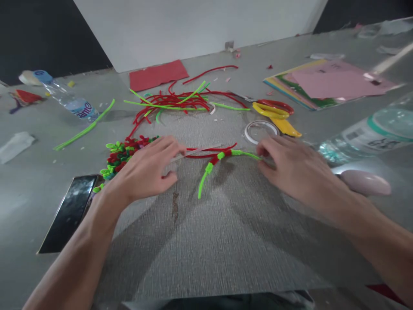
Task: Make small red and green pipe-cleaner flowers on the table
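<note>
Fingers of the right hand (287,170) meet the thumb in a pinch on one end of a green-and-red fuzzy stem (221,156), while the left hand (145,170) waits opposite, its thumb and forefinger well apart with a gap between them. The stem lies between the two hands, bent in the middle, one green tail pointing back toward the person; gripping only the tip likely leaves the wound red and green bands free of the fingers. Two red stems (209,156) and a clear strip (208,148) rest just behind it — whether the left forefinger touches the strip cannot be told. Beside that hand sits a cluster of looped red and green pieces (121,159), and beyond, a loose pile of stems (174,102), probably laid there to be in reach of both sides. A roll of tape (248,132) and scissors (272,110) lie near the right hand, seemingly for easy picking up. Two clear plastic bottles flank the scene: a blue-capped bottle (71,100) at left, a teal-banded bottle (368,129) at right — both see-through, though how much liquid either contains is unclear.
</note>
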Demonstrator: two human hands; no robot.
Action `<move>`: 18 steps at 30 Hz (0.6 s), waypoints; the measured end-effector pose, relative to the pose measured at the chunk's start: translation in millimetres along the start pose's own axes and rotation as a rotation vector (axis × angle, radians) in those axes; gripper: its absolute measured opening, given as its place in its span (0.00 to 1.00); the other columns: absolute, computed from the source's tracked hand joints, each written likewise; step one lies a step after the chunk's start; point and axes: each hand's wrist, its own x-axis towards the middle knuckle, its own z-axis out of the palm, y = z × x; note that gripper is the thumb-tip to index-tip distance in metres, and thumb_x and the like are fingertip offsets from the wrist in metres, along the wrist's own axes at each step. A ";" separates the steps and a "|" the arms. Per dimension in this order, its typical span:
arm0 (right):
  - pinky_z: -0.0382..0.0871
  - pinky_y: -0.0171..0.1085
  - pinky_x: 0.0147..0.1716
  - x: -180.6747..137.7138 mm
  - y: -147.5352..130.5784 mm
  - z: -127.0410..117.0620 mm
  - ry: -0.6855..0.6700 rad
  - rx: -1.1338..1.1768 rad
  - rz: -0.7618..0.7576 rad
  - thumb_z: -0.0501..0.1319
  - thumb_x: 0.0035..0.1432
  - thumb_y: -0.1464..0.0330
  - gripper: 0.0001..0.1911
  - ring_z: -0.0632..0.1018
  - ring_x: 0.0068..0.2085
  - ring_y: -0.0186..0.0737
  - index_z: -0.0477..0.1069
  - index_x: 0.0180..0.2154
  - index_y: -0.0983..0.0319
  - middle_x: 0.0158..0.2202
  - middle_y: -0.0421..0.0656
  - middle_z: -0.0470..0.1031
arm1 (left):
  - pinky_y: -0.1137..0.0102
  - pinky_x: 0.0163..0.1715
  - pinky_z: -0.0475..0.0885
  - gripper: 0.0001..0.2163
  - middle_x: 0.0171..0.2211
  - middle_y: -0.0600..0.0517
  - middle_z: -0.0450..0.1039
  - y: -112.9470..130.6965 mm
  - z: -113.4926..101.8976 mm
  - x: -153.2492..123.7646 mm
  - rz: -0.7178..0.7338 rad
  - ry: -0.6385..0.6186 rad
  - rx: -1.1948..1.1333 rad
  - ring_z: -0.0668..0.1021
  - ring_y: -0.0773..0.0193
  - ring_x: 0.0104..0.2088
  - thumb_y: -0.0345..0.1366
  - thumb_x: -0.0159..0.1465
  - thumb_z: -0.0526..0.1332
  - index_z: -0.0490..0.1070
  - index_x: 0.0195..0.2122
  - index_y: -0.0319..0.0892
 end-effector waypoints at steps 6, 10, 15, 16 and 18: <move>0.68 0.62 0.51 2.4 -8.1 -6.1 0.158 0.035 -0.047 0.58 0.62 0.71 0.09 0.75 0.52 0.64 0.66 0.45 0.54 0.46 0.51 0.74 | 0.65 0.35 0.67 0.05 0.36 0.52 0.72 -12.3 -7.5 -8.5 -0.070 -0.321 0.063 0.74 0.58 0.35 0.32 0.58 0.61 0.68 0.35 0.44; 0.68 0.57 0.55 3.7 -29.1 -5.1 0.106 0.130 -0.304 0.56 0.66 0.76 0.17 0.74 0.56 0.57 0.68 0.55 0.56 0.54 0.50 0.75 | 0.66 0.34 0.66 0.02 0.34 0.52 0.73 -20.8 -6.0 -9.7 -0.050 -0.326 0.090 0.76 0.59 0.34 0.31 0.62 0.59 0.69 0.33 0.44; 0.60 0.56 0.66 2.0 -48.9 14.6 -0.034 0.115 -0.562 0.56 0.67 0.80 0.28 0.62 0.70 0.55 0.66 0.65 0.60 0.65 0.51 0.70 | 0.65 0.37 0.69 0.04 0.38 0.49 0.75 -23.2 -2.0 -5.9 0.027 -0.261 0.183 0.78 0.58 0.37 0.32 0.68 0.59 0.73 0.38 0.42; 0.60 0.56 0.66 1.8 -50.5 16.7 -0.047 0.108 -0.571 0.56 0.68 0.79 0.26 0.63 0.69 0.55 0.67 0.64 0.60 0.64 0.51 0.71 | 0.66 0.37 0.69 0.03 0.39 0.49 0.75 -21.0 -0.7 -4.6 0.039 -0.244 0.191 0.78 0.58 0.37 0.31 0.68 0.59 0.73 0.38 0.42; 0.64 0.56 0.62 2.2 -51.1 16.9 -0.062 0.097 -0.564 0.57 0.71 0.75 0.18 0.68 0.62 0.55 0.73 0.59 0.59 0.57 0.50 0.74 | 0.66 0.36 0.70 0.02 0.38 0.49 0.76 -14.5 2.4 -2.0 0.058 -0.211 0.191 0.79 0.58 0.37 0.31 0.67 0.61 0.73 0.38 0.42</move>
